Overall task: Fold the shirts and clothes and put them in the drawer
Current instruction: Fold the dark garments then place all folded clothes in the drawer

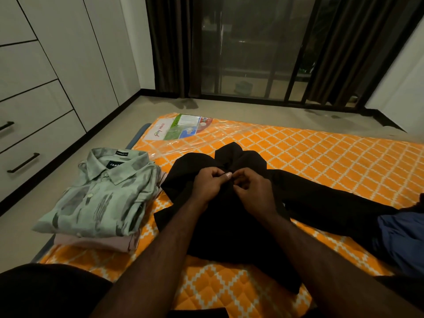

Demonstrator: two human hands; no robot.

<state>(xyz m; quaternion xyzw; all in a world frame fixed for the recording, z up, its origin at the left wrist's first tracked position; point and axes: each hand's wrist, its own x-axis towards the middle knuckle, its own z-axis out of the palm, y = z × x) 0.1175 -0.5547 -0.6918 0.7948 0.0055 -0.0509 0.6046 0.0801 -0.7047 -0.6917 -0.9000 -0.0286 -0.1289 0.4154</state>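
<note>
The black shirt (229, 216) is pinched near its collar by both hands (207, 185) (251, 188), mid-frame; its length runs toward the bottom.

I count two folded shirts (101, 198) stacked left of the one black shirt (229, 226), and two drawer handles (23, 162).

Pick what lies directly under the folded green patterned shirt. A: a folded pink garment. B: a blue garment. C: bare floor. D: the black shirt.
A: the green patterned shirt rests on a folded pink garment, whose edge shows beneath it on the orange mattress.
</note>
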